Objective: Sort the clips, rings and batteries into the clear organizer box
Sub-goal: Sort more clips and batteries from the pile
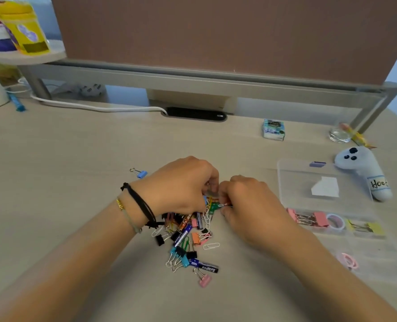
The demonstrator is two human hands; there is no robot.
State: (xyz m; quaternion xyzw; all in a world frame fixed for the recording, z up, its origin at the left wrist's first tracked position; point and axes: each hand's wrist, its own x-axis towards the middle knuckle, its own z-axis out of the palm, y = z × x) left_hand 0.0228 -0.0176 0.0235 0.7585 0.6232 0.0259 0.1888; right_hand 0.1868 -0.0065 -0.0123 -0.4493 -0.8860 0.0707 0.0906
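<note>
Left hand (pixel 181 184) and right hand (pixel 251 203) met over the mixed pile of coloured binder clips, paper clips and batteries (pixel 188 235), fingers pinched on small clips. Clear plastic organizer box (pixel 327 198) lay to the right, pink clips (pixel 309 218) inside.

1. Both forearms are bare, with no sleeves in view.
2. The left wrist wears a knotted black cord bracelet (pixel 140 204).
3. Just nearer along that arm sits a thin greenish string bracelet (pixel 129 219) with gold beads.
</note>
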